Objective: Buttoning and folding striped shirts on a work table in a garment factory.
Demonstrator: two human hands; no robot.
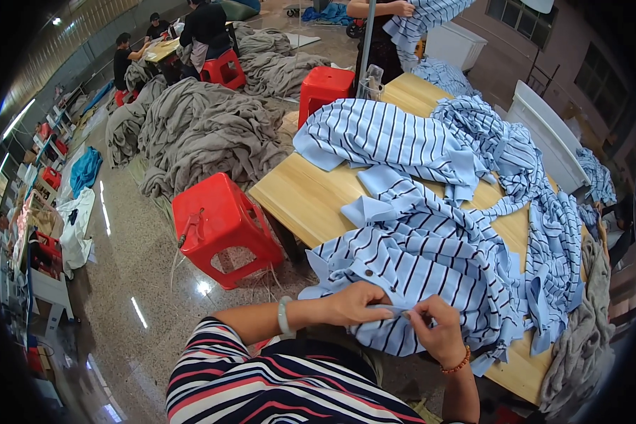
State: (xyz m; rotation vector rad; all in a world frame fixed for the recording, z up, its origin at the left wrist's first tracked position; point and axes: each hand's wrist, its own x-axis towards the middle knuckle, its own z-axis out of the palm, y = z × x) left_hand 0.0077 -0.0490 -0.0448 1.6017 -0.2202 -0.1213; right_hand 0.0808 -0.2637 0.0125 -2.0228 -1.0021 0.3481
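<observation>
Striped shirt (pixel 417 275) at the near edge of the wooden table (pixel 304 198), pinched in both our hands.

Our left hand (pixel 353 304) and right hand (pixel 438 328) meet at its light-blue hem, fingers closed on the cloth, a button just above them. Beyond, we see more blue striped garments (pixel 396 138) spread and heaped across the table. A red stool (pixel 219 222) stands on the floor to our left, with piles of grey fabric (pixel 205 134) behind it and people working farther back.
</observation>
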